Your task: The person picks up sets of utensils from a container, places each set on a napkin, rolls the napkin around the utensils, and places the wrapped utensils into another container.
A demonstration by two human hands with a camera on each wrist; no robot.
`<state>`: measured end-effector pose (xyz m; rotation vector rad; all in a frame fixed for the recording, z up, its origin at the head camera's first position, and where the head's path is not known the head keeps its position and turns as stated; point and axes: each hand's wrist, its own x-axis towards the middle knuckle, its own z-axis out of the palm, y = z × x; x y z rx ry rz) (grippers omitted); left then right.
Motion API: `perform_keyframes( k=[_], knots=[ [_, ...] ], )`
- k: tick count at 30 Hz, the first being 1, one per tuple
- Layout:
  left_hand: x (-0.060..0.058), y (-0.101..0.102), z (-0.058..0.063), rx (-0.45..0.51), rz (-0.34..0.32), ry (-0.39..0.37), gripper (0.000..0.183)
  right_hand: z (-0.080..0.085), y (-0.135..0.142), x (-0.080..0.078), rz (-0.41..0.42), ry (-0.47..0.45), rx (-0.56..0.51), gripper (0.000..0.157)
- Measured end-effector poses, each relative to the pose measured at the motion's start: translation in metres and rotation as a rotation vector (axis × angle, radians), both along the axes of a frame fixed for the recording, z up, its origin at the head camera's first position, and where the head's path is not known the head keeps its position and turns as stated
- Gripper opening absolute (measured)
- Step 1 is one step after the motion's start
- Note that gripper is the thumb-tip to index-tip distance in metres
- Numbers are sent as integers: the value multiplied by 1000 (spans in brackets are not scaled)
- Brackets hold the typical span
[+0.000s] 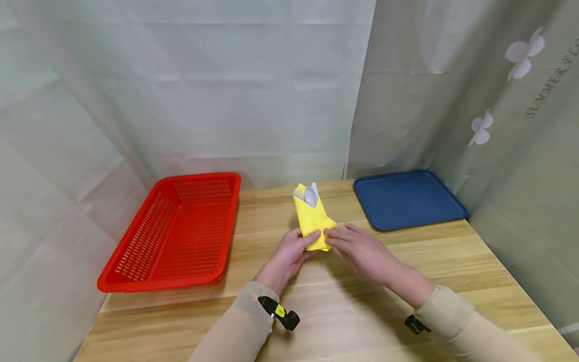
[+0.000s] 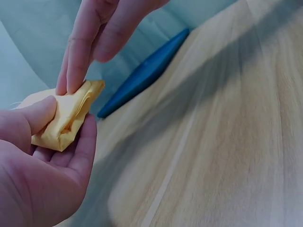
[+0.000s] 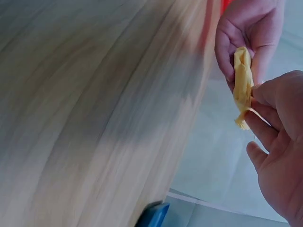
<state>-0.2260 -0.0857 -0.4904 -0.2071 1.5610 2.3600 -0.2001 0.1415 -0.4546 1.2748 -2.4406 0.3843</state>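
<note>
A yellow napkin point(image 1: 312, 221) is folded into a pouch round white plastic cutlery. At its upper end a fork point(image 1: 299, 192), a spoon point(image 1: 310, 196) and a knife point(image 1: 314, 187) stick out. My left hand point(image 1: 291, 250) holds the lower end above the table, thumb on top and fingers beneath. From the right, my right hand point(image 1: 362, 251) touches the napkin with nearly straight fingers; in the left wrist view its fingertips point(image 2: 75, 85) press on the upper face. Thick folded layers show at the napkin's near end point(image 2: 71, 125).
On the left of the wooden table point(image 1: 325, 311) stands a red perforated basket point(image 1: 229, 229). A blue tray point(image 1: 407, 198) lies at the back right. Pale curtains point(image 1: 253, 100) hang behind and on both sides.
</note>
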Motion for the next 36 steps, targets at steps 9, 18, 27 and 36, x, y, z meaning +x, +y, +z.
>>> perform_keyframes(
  k=[9, 18, 27, 36],
  knots=[
    [4, -1, -1, 13, 47, 69, 38, 1, -18, -6, -96, -50, -217, 28],
    [8, -3, -5, -50, 82, 132, 35, 2, -34, -6, -256, -196, -377, 24],
    [12, -1, -3, -95, 102, 173, 33, 0, -40, -12, -429, -394, -496, 14],
    [13, -6, -3, -154, 82, 206, 36, 0, -36, -24, -492, -789, -656, 47]
  ],
)
